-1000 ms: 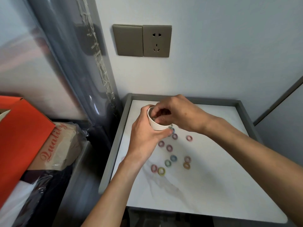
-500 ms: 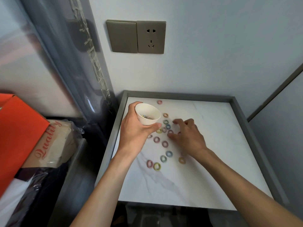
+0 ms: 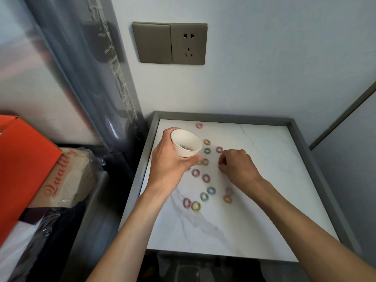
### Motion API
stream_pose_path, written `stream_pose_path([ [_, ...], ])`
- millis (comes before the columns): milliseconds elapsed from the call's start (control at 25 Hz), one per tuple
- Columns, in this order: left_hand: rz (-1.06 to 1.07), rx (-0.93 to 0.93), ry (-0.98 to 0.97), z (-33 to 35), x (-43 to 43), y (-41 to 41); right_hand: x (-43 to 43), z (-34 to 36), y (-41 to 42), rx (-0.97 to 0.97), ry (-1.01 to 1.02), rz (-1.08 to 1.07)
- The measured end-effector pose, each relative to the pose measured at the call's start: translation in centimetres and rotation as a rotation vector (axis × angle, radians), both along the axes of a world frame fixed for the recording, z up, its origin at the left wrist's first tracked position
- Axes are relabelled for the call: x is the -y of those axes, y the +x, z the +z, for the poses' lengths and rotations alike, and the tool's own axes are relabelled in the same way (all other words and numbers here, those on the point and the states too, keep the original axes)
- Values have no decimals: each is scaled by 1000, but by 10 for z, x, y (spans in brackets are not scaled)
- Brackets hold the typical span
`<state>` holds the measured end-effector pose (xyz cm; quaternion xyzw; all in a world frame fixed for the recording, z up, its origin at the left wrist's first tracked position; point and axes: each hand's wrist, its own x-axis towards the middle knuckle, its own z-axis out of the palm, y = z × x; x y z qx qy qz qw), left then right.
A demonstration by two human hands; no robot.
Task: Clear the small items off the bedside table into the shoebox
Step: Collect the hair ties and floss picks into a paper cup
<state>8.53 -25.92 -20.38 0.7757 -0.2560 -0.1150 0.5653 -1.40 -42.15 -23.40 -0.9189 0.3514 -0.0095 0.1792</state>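
Several small coloured rings (image 3: 206, 178) lie scattered on the white marble top of the bedside table (image 3: 264, 210). My left hand (image 3: 168, 165) holds a white paper cup (image 3: 186, 143) tilted above the table's left side, with a few rings inside it. My right hand (image 3: 238, 165) rests on the table just right of the cup, its fingers curled tight and pinched together at the tips over a ring I cannot see. The orange shoebox (image 3: 24, 163) is at the far left, beside and below the table.
A bag printed "Quality" (image 3: 67, 180) in clear plastic lies against the shoebox. The table has a raised grey rim (image 3: 223, 116) and stands against the wall, under a switch and socket plate (image 3: 169, 43). A plastic-wrapped grey panel (image 3: 85, 78) leans at the left.
My right hand left the cup, went down among the rings with fingers spread, and has now closed. A blue ring near the green one is no longer visible. The cup stayed put.
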Motion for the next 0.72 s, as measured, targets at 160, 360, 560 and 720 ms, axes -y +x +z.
stream_pose_path([
  [160,-62,37,55,-2,0,-8,4,14,-8,26,172,-71],
  [360,-145,46,103,-4,4,-16,-4,61,-13,665,554,35],
  [560,-216,34,134,-5,6,-19,-28,64,-15,579,514,360],
  [720,-154,2,96,-3,1,-10,-12,61,-24,668,293,207],
])
